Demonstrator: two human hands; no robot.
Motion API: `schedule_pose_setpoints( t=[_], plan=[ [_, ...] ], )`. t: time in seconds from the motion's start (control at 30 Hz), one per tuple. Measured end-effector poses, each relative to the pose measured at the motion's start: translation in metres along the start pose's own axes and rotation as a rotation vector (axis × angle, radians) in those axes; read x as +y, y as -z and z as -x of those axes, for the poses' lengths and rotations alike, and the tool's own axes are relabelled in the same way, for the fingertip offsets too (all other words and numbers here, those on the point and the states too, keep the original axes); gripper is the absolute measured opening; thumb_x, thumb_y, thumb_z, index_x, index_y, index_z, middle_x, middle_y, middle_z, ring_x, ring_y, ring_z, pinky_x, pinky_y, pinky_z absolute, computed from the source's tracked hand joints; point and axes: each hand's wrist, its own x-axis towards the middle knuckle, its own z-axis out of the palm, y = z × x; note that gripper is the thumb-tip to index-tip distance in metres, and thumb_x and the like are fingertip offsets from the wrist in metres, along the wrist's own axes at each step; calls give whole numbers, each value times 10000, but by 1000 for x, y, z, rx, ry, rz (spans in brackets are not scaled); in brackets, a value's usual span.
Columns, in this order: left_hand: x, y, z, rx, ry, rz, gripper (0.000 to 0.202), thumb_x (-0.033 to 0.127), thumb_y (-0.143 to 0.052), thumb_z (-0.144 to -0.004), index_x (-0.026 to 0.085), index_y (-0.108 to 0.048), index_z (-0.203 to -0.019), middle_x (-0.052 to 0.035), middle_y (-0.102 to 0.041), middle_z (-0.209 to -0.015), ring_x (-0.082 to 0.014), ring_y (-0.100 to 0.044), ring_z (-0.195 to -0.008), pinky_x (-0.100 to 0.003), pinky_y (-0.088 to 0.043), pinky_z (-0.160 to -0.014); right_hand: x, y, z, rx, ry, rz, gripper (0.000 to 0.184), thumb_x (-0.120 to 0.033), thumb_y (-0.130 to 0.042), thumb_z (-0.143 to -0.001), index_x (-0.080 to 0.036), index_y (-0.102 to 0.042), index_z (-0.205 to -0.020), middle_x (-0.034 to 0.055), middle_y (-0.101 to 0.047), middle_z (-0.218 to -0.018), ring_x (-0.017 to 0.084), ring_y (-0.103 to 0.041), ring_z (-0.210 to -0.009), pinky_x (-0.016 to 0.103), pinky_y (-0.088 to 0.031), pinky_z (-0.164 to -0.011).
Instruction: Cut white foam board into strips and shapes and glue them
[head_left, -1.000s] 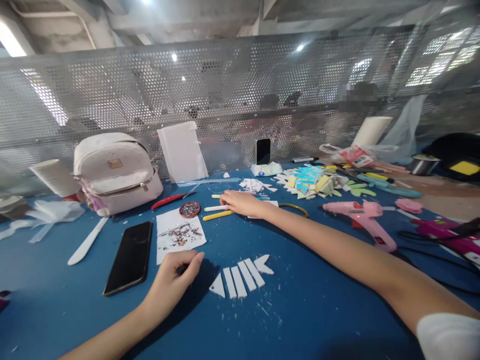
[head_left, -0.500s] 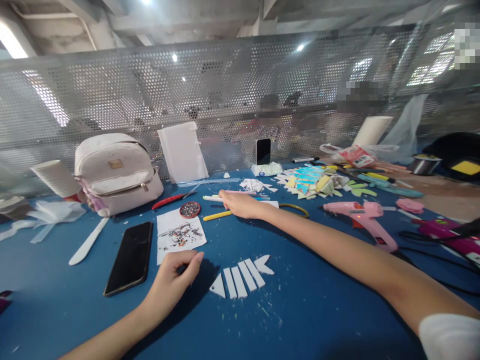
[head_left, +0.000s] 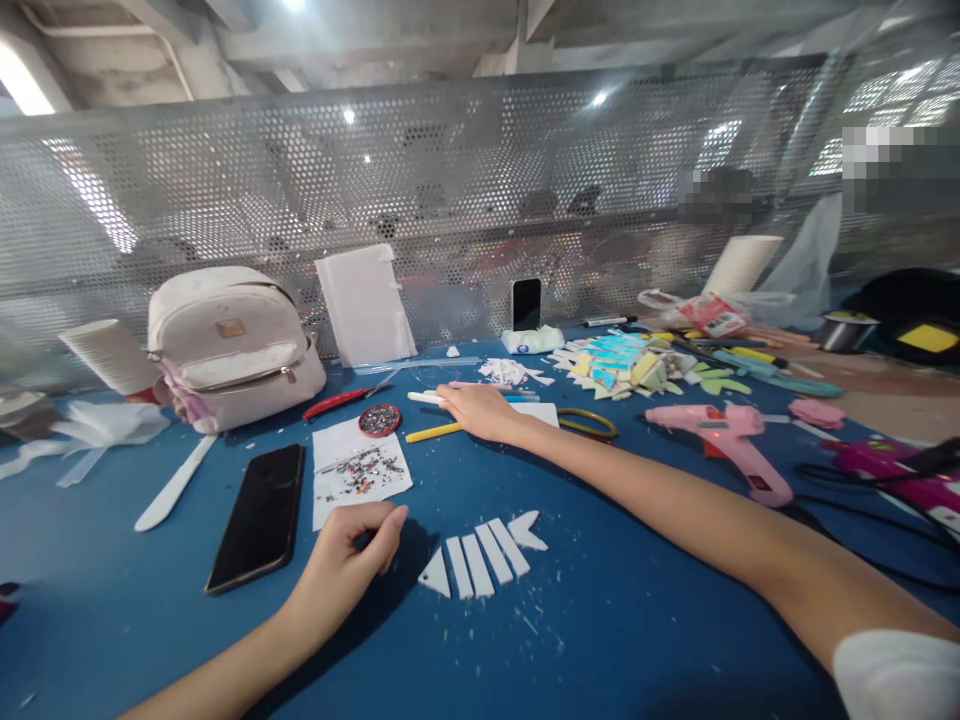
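Note:
My left hand (head_left: 358,548) rests on the blue table, its fingers loosely curled closed with nothing visible in them. Just right of it lies a fish shape of separate white pieces (head_left: 480,562): a pointed head with a small hole, slanted strips and a forked tail. Farther away, my right hand (head_left: 480,412) reaches over a group of markers, its fingers drawn together on a white marker (head_left: 421,398); the fingertips are partly hidden. A yellow marker (head_left: 433,433) pokes out from under this hand, and a pink marker (head_left: 469,385) lies just behind it.
A black phone (head_left: 256,518) and a paper with dark bits (head_left: 362,472) lie on the left. A pink glue gun (head_left: 724,435) with cables is on the right. Behind are a backpack (head_left: 232,345), a pile of coloured cut pieces (head_left: 626,362) and a mesh panel (head_left: 450,180).
Both hands keep nearly the same places. The right hand sits slightly lower and flatter over the markers. The white fish pieces have not moved.

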Motion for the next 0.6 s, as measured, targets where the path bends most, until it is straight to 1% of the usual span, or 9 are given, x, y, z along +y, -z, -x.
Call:
schedule_pose_setpoints(
  t=[0.23, 0.4, 0.5, 0.6],
  plan=[
    [1, 0, -2, -2, -14, 0, 581, 440, -403, -1008, 183, -420, -487, 26, -466, -490, -95, -415, -500, -225, -319, -553, 1, -5, 1, 51, 47, -26, 325, -333, -616, -984, -168, -590, -1263, 98, -614, -1260, 243, -642, -1058, 451, -563, -883],
    [2, 0, -2, -3, -9, -2, 581, 444, -406, -1004, 183, -430, -486, 22, -477, -486, -98, -417, -494, -226, -317, -544, -1, -5, 2, 74, 15, -68, 323, -338, -613, -986, -163, -592, -1256, 99, -624, -1238, 241, -649, -1038, 443, -570, -863],
    [2, 0, -1, -2, -4, -4, 581, 452, -401, -1004, 185, -432, -489, 19, -481, -488, -103, -419, -498, -228, -321, -546, -4, -4, 3, 72, 6, -108, 323, -341, -610, -987, -159, -592, -1254, 103, -628, -1227, 245, -651, -1033, 440, -573, -851],
    [1, 1, -1, -10, 0, -5, 582, 450, -400, -1007, 185, -432, -490, 17, -487, -494, -106, -429, -506, -227, -329, -555, -5, -4, 4, 56, 39, -153, 321, -335, -614, -985, -161, -592, -1254, 98, -626, -1230, 236, -653, -1024, 434, -574, -851]
  ],
)
